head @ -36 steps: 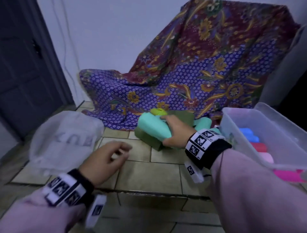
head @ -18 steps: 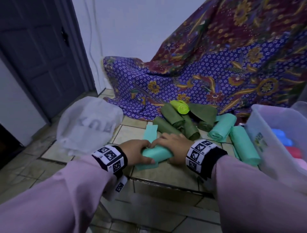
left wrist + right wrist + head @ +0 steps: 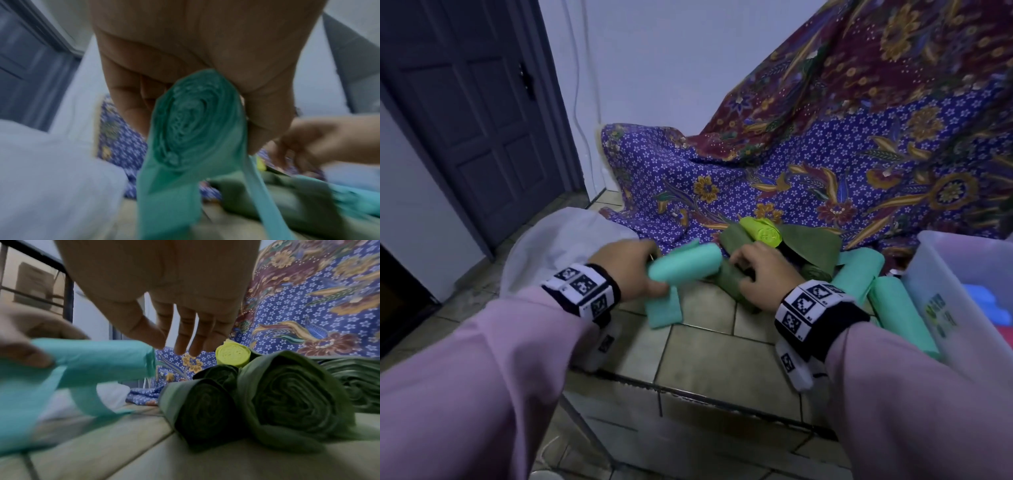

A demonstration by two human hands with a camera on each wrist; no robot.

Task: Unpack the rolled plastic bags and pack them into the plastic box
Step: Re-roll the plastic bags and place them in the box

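My left hand grips a teal roll of bags lifted off the tiled floor, and its loose tail hangs down to the tiles. The left wrist view shows the roll's spiral end between thumb and fingers. My right hand hovers open, fingers relaxed, just over several dark green rolls, holding nothing. A lime roll lies behind them. Two more teal rolls lie beside the clear plastic box at the right, with blue and pink rolls inside.
A white plastic bag lies on the floor to the left. A patterned purple cloth drapes behind the rolls. A dark door stands at the far left. A step edge crosses the tiles near me.
My right hand has let go of the teal roll and shifted right over the dark green rolls. My left hand has raised the roll off the floor, its tail hanging.
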